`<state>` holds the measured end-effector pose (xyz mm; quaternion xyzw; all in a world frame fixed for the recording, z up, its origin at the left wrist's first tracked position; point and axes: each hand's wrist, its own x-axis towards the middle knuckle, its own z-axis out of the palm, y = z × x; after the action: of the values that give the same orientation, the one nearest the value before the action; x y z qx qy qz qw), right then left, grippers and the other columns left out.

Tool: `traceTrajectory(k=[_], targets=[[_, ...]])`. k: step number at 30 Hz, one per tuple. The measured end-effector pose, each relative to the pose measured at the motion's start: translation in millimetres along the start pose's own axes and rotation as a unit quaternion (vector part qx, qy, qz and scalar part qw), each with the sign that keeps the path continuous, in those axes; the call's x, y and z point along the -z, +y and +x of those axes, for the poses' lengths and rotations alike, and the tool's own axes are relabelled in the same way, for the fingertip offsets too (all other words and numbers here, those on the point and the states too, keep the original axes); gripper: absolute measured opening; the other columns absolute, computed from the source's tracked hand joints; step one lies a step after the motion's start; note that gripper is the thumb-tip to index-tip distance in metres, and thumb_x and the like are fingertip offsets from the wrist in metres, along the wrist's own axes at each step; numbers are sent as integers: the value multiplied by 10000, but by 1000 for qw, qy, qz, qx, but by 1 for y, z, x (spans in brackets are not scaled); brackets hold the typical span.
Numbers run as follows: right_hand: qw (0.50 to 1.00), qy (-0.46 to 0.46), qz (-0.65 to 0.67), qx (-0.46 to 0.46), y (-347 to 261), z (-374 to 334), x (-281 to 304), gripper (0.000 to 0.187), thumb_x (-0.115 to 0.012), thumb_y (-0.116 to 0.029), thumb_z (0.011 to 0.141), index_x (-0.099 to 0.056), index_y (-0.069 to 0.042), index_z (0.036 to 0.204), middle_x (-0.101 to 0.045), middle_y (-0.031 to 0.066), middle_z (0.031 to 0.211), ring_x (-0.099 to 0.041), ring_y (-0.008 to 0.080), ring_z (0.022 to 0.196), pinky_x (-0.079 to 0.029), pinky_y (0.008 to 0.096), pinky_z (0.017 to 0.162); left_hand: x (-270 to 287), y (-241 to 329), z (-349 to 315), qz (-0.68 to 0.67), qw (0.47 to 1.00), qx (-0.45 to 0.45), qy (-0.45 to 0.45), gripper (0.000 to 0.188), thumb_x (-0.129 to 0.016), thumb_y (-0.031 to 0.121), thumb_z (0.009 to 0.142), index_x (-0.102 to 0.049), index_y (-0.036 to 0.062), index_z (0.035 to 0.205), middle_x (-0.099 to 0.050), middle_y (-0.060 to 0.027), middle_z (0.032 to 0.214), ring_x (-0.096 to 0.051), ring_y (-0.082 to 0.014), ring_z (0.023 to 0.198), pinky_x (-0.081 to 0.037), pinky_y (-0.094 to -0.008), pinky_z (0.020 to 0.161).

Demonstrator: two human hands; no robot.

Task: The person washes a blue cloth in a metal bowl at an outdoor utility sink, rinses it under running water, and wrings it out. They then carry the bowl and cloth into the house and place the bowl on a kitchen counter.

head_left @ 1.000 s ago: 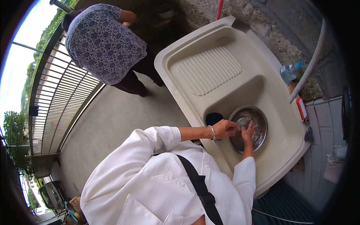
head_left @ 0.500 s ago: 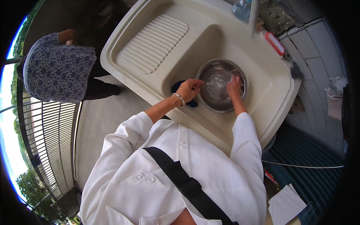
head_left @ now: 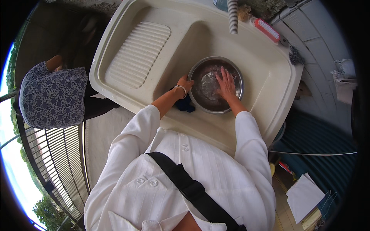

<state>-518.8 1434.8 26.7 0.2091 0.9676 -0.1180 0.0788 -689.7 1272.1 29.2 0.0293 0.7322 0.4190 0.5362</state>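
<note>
A round metal basin (head_left: pixel 240 96) with shiny water in it stands inside the deep bowl of a cream-coloured laundry sink (head_left: pixel 266 57). My left hand (head_left: pixel 184 83) grips the basin's left rim, thumb and fingers closed at the edge. Inside the basin, my right hand (head_left: pixel 227 85) is open, fingers spread apart over the water, and holds nothing. A dark blue cloth (head_left: pixel 185 104) lies in the sink beside the basin, partly hidden under my left wrist.
A ribbed washboard (head_left: pixel 140 54) is moulded into the sink's left side. A grey corrugated hose (head_left: pixel 232 17) hangs over the far edge. On the right rim lie a red brush (head_left: pixel 266 30) and a dark scourer (head_left: pixel 296 56). A person in a patterned top (head_left: pixel 54 96) stands at the left.
My right hand has opened out from its curled pose, and my left hand has come onto the basin's rim. The whole view has shifted, with the sink now further left.
</note>
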Motion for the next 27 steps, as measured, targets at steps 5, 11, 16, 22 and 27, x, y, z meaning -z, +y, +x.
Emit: traceTrajectory(k=[5,11,16,22,27], targets=[[976,57,180,-111,-19,14,-27,781,-653,-349,716,-267,-186,1375,-110,139,1455,-199,331,1310,-170,497,1065,-8,-25,34,25,997,34,70,482,-568,295,835,-480,-57,1152,-572,-224,1059,-552,-315,998,-423,-382,824],[991,-110,-1,75,-25,7,-39,625,-562,-296,796,-308,-188,1357,-142,100,1454,-215,336,1299,-152,533,1053,-7,-19,31,23,999,31,-2,468,-583,325,820,-510,-35,1110,-572,-210,1061,-548,-316,1001,-420,-372,838],[980,112,73,-145,-32,19,-38,618,-548,-271,815,-287,-168,1366,-152,148,1433,-196,367,1300,-170,530,1044,-5,-33,43,-37,999,33,21,457,-593,334,813,-516,2,1118,-559,-182,1094,-537,-305,1000,-415,-358,848],[982,-29,184,20,-83,21,-50,638,-528,-214,831,-218,-148,1385,-167,165,1428,-190,295,1322,-214,491,1042,-11,-36,45,-18,997,-22,69,440,-560,324,848,-503,10,1151,-559,-172,1108,-529,-306,1013,-405,-369,856],[968,-65,224,94,-38,-11,-35,391,-549,-111,803,-495,-53,1186,-374,160,1321,-364,330,1215,-323,439,989,3,-2,11,46,986,-43,157,331,-549,199,842,-525,2,1106,-552,-207,1113,-519,-344,1041,-410,-384,874]])
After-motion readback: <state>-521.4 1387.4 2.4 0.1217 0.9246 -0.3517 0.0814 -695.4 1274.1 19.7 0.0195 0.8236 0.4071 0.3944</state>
